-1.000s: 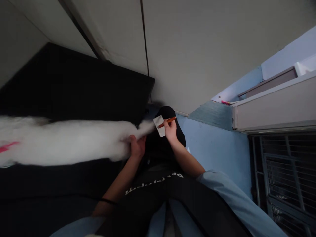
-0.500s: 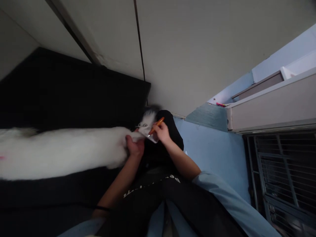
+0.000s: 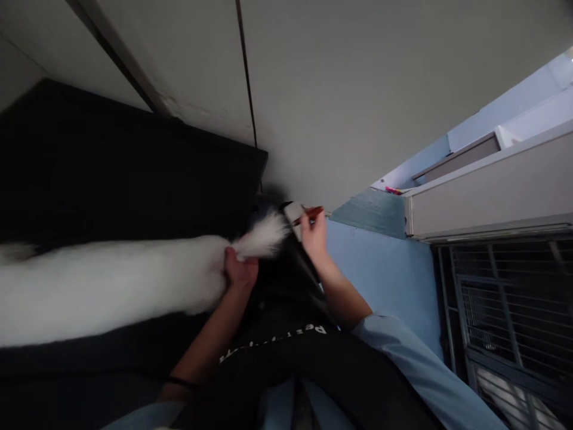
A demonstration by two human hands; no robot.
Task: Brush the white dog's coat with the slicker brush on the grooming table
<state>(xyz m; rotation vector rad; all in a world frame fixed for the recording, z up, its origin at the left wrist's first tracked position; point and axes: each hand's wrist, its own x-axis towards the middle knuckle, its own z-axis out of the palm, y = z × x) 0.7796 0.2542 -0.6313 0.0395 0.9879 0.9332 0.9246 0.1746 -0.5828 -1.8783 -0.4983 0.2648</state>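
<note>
A white furry animal [image 3: 111, 286], probably a dog, stretches from the left edge to the middle of the head view over a black surface. My left hand [image 3: 242, 269] is closed around the base of its fluffy tail [image 3: 266, 235], whose hair fans out to the right. In my right hand [image 3: 314, 236] is a slicker brush with an orange-brown handle and a pale flat head [image 3: 293, 211]. The brush is just beyond the tail tip, apart from the hair as far as the blur shows. The animal's head is out of view.
The black table [image 3: 134, 173] reaches a corner near a grey wall panel [image 3: 358, 89]. Metal cages [image 3: 510, 298] stand at the right, below a pale ledge [image 3: 492, 191]. Blue floor [image 3: 380, 269] shows between. A black apron [image 3: 286, 364] covers my front.
My right hand has moved the brush up and right, off the tail hair. The tail now points right, still in my left hand. The view has shifted slightly.
</note>
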